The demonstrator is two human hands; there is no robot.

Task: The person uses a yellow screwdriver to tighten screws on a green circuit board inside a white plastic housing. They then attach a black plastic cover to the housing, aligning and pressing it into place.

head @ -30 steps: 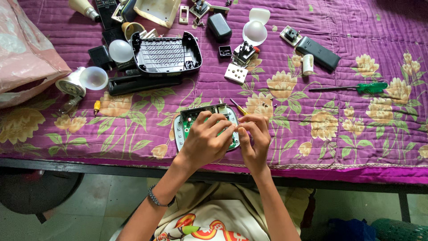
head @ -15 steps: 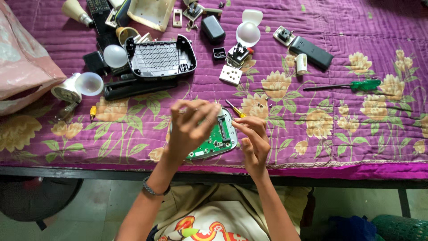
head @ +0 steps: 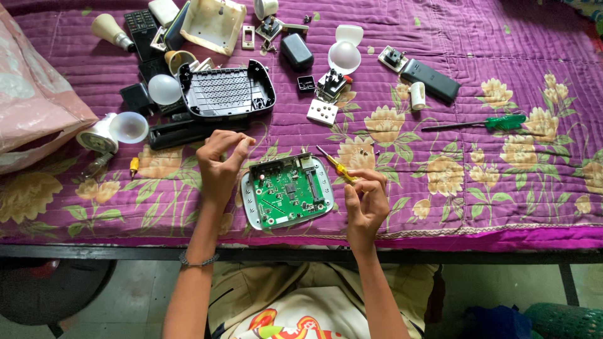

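Green circuit board (head: 290, 189) in open white casing (head: 251, 207)

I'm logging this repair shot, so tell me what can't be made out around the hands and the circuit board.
Head view only:
- Left hand: whether the pinched fingertips hold anything, too small to tell.
- Yellow screwdriver: handle end hidden in the right hand.
- Green circuit board: components too small to identify; the grey tray hides its underside.

two screwdrivers (head: 337, 166) (head: 483, 123), one green circuit board (head: 290, 190), two hands (head: 221, 164) (head: 366, 202)
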